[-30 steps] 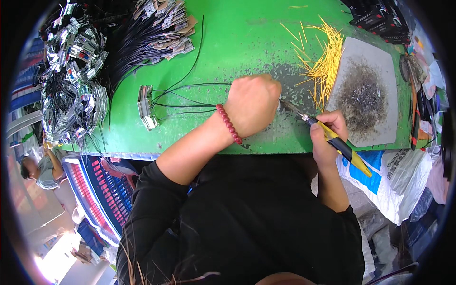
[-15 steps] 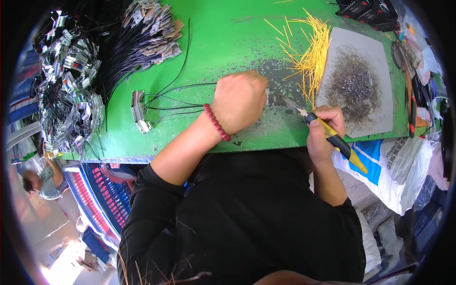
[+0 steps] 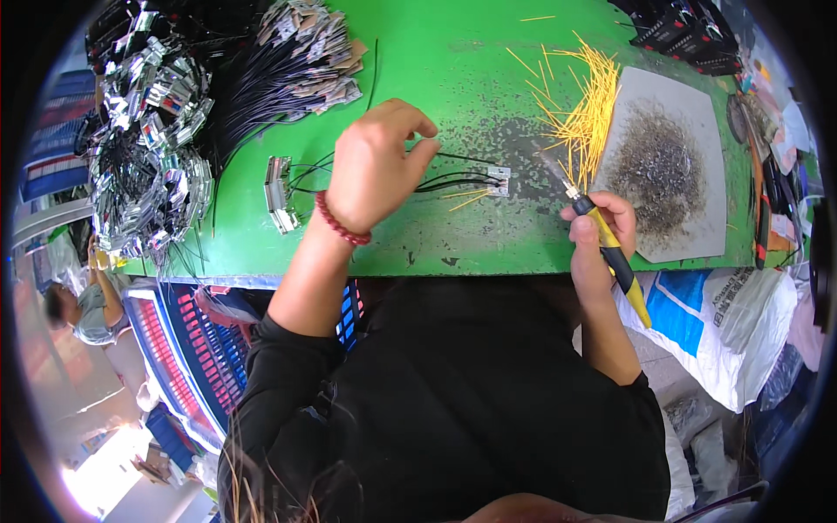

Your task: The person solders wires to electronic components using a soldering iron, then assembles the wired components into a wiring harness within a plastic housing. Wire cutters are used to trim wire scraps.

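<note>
My left hand [image 3: 379, 157], with a red bead bracelet at its wrist, hovers over black wires [image 3: 445, 180]. Its thumb and forefinger are parted and nothing shows between them. The wires run from a silver metal housing [image 3: 279, 193], left of the hand, to a small pale circuit board [image 3: 499, 181] lying on the green table [image 3: 418, 235]. Short yellow wires lead away from the board's lower left. My right hand [image 3: 602, 225] is closed round the yellow and black handle of a soldering iron [image 3: 616, 259]. The iron's tip points up and left, apart from the board.
Loose yellow wires [image 3: 588, 113] lie beyond the iron. A grey sheet [image 3: 715, 200] bears a heap of dark debris. Bunched metal-ended parts [image 3: 148, 174] and black cables [image 3: 288, 91] fill the left. Tools [image 3: 760, 200] line the right edge. Someone [image 3: 91, 309] sits far left.
My left hand has drawn back left from the board and its fingers have parted, uncovering the board and wires. The iron has turned more upright in my right hand.
</note>
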